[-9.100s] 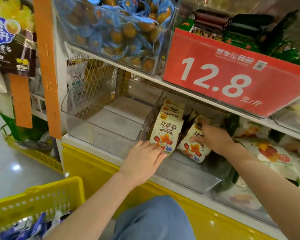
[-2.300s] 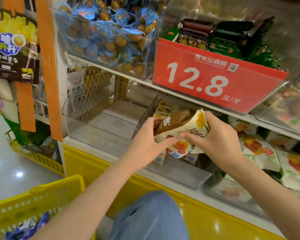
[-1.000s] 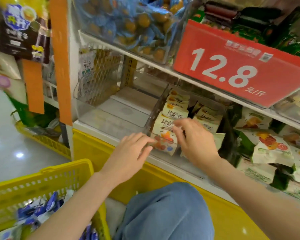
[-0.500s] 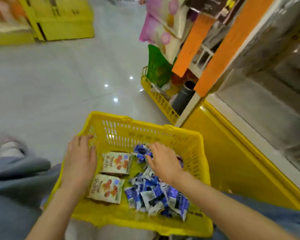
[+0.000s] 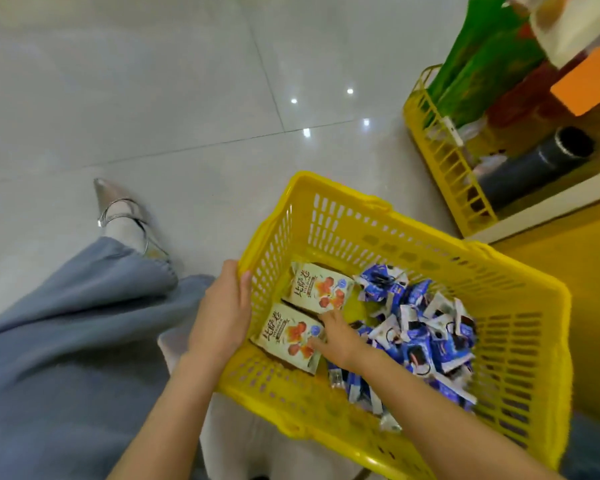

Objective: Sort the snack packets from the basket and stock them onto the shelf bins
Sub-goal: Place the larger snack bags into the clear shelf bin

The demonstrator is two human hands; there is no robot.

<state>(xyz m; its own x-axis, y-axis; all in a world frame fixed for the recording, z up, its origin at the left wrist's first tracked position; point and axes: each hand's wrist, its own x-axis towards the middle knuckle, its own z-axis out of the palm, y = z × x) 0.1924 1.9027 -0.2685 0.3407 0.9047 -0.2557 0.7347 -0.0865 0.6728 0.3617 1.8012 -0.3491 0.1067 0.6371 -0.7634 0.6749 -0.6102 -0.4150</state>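
Observation:
A yellow plastic basket [image 5: 343, 195] stands on the floor in front of me. Two cream snack packets with red fruit pictures lie flat at its left side, one farther [image 5: 317, 289] and one nearer [image 5: 284, 336]. A heap of small blue and white packets [image 5: 426, 334] fills the middle and right. My left hand [image 5: 222, 313] rests against the outside of the basket's left wall, thumb up at the rim. My right hand [image 5: 340, 337] reaches inside, and its fingertips touch the right edge of the nearer cream packet. The shelf bins are out of view.
A second yellow basket [image 5: 440, 161] stands at the right with green bags [image 5: 478, 57] and a dark tube [image 5: 534, 161] in it. The shelf's yellow base [image 5: 568, 265] runs behind the first basket. My blue-trousered leg [image 5: 66, 323] and silver shoe [image 5: 118, 209] are at the left on grey tiles.
My view has swung from the shelf bin down to the basket, and both hands came with it. In the last half second my right hand moved from the blue packets to the nearer cream packet.

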